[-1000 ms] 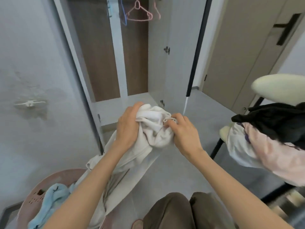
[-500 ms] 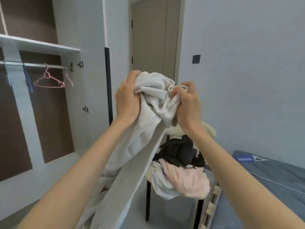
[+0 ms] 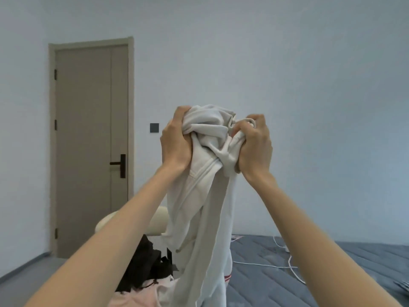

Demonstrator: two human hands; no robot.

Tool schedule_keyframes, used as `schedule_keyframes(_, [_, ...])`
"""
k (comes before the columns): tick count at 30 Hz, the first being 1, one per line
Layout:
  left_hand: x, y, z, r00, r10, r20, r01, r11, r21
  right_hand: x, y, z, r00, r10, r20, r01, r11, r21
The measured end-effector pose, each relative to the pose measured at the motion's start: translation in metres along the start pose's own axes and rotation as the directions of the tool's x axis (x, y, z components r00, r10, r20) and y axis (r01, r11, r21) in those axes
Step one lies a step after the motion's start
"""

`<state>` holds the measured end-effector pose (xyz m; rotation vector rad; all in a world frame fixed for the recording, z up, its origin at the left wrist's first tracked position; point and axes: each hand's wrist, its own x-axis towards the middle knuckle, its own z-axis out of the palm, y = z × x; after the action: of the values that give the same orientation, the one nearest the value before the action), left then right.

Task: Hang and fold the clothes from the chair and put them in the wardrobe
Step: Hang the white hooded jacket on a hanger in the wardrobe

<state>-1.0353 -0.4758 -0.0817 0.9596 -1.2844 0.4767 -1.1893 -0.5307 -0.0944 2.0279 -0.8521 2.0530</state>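
Both arms are reaching up and forward at head height; left hand (image 3: 176,140) and right hand (image 3: 254,147) are gripping the bunched top of a white garment (image 3: 208,196) from either side; fingers (image 3: 182,110) of the left are curling over the top of the cloth, fingers (image 3: 254,120) of the right are clenching a fold; the two hands are sitting near each other with wadded fabric between them. The rest of the garment is hanging straight down between the forearms, in the air. Below and behind it, a chair (image 3: 157,220) is carrying a black garment (image 3: 148,262) over a pink garment (image 3: 137,295). A bed (image 3: 332,275) with a white cable (image 3: 292,265) is lying to the right; a closed door (image 3: 88,140) is standing at the left.
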Motion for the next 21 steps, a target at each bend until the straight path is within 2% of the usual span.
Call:
schedule_keyframes(3, [-0.048,-0.015,0.038,0.986,-0.095,0.139,0.104,0.993,-0.055,-0.031,0.040,-0.017,0.995,0.094,0.012,-0.092,0.989,-0.111])
schedule_keyframes(5, [-0.084,-0.031,0.061,0.956,-0.178,0.235,0.200,0.977,-0.076,-0.058,0.067,-0.021,0.994,0.109,0.011,-0.104,0.969,-0.222])
schedule_keyframes(8, [-0.144,-0.058,0.088,0.875,-0.285,0.390,0.331,0.942,-0.054,-0.105,0.118,-0.026,0.984,0.139,0.111,-0.084,0.913,-0.399])
schedule_keyframes(11, [-0.203,-0.084,0.109,0.764,-0.314,0.564,0.376,0.927,0.007,-0.157,0.168,-0.029,0.948,0.231,0.218,-0.092,0.856,-0.508])
schedule_keyframes(15, [-0.280,-0.124,0.129,0.530,-0.346,0.774,0.407,0.905,0.126,-0.231,0.221,-0.033,0.849,0.325,0.417,0.003,0.786,-0.618])
schedule_keyframes(18, [-0.341,-0.146,0.134,0.304,-0.374,0.876,0.471,0.858,0.202,-0.285,0.248,-0.040,0.745,0.438,0.503,0.059,0.708,-0.703])
schedule_keyframes(19, [-0.361,-0.152,0.133,0.211,-0.370,0.905,0.498,0.837,0.226,-0.301,0.253,-0.042,0.692,0.485,0.534,0.107,0.664,-0.740])
schedule_keyframes(21, [-0.397,-0.162,0.129,0.037,-0.348,0.937,0.531,0.801,0.276,-0.330,0.259,-0.047,0.467,0.641,0.609,0.227,0.579,-0.783])
